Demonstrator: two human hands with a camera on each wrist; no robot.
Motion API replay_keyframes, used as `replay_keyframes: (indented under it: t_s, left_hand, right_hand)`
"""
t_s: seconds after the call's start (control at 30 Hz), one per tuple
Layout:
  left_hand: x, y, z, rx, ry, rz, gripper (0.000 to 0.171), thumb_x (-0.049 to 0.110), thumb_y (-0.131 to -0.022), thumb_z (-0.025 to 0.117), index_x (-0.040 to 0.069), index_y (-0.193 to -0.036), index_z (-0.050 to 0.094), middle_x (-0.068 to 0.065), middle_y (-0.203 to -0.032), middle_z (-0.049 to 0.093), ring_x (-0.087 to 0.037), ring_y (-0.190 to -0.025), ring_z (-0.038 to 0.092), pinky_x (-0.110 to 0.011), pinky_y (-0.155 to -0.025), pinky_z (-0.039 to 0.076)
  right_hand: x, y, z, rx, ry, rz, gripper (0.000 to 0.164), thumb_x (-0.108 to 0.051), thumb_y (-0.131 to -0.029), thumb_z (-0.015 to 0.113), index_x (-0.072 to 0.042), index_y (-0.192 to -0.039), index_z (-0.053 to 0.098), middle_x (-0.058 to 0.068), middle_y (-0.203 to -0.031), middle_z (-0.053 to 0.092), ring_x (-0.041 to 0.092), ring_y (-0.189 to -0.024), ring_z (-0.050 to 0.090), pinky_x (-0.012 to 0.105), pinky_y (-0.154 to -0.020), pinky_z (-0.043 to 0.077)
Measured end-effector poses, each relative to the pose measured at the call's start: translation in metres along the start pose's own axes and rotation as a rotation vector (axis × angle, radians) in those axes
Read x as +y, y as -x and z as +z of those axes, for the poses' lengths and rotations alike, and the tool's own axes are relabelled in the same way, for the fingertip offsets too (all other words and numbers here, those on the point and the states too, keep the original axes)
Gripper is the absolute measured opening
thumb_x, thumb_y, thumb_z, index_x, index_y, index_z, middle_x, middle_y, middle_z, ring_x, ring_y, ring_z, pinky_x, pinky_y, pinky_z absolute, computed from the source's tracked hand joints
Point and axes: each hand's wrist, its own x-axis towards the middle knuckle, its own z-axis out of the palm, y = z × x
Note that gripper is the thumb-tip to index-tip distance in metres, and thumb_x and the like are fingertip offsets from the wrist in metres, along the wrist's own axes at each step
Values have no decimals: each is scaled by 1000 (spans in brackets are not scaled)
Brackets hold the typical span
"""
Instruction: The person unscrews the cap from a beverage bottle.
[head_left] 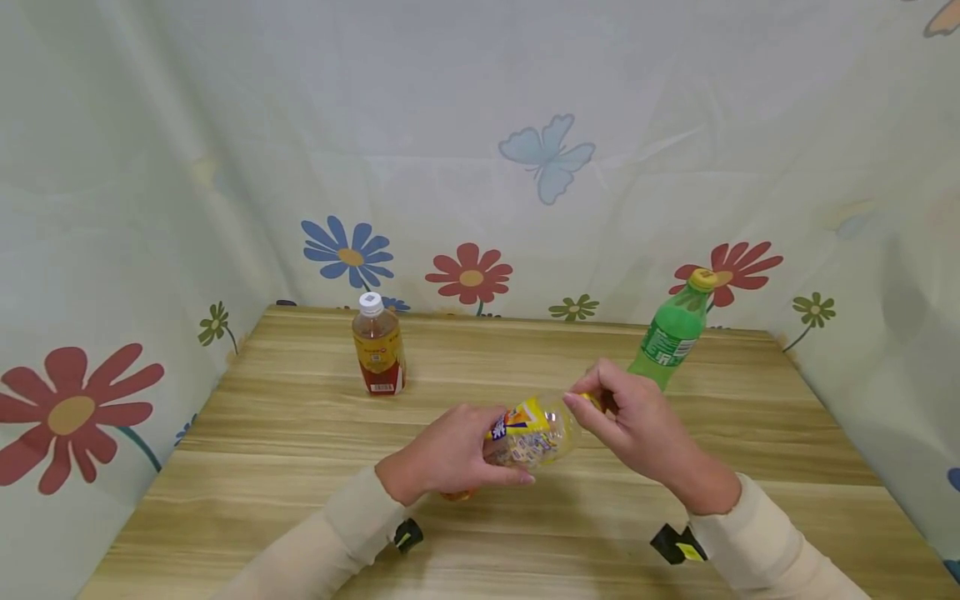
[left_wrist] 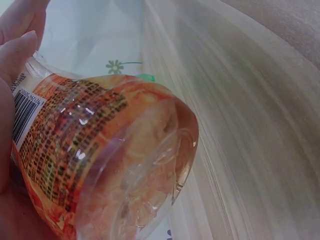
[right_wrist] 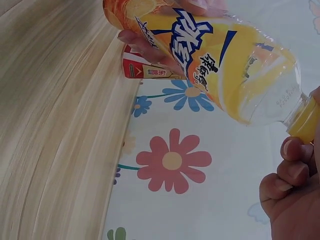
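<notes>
A clear plastic drink bottle (head_left: 525, 440) with a yellow and orange label lies tilted above the wooden table, its neck toward the right. My left hand (head_left: 457, 450) grips it round the label. With thumb and fingers, my right hand (head_left: 633, 421) pinches the yellow cap (right_wrist: 304, 120) at the bottle's neck. The left wrist view shows the bottle's base (left_wrist: 145, 185), with some liquid inside. Beyond the right hand stands a green bottle (head_left: 670, 333) with a yellow cap, its lower part partly hidden by that hand.
A bottle (head_left: 379, 350) with a white cap and a yellow and red label stands at the back left of the wooden table (head_left: 300, 467). Behind the table hangs a pale curtain (head_left: 420, 167) printed with flowers and a butterfly.
</notes>
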Motion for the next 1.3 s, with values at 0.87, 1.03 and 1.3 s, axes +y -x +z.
replay_keyframes:
  t_s: [0.87, 1.03, 1.3]
  left_hand:
    - [1, 1, -1, -16, 31, -2, 55, 62, -80, 80, 22, -115, 66, 14, -100, 72, 4, -83, 65, -18, -74, 53]
    - [0, 0, 0, -1, 23, 5, 54, 61, -81, 80, 22, -115, 66, 14, -99, 72, 4, -82, 64, -18, -74, 52]
    - [1, -1, -1, 23, 15, -23, 56, 61, -80, 80, 22, -117, 65, 14, -99, 72, 4, -83, 64, -18, -75, 53]
  right_hand:
    - [5, 0, -7, -37, -42, -117, 25, -2, -87, 78, -16, -103, 65, -9, -81, 54, 1, -69, 45, 20, -55, 41]
    - [3, -1, -8, -25, -19, -66, 25, -1, -86, 77, -18, -101, 67, -12, -75, 54, 0, -62, 42, 17, -53, 38]
    - [-7, -3, -7, 75, 44, 93, 12, -7, -92, 75, -18, -91, 70, -13, -62, 51, 0, -52, 40, 17, -45, 36]
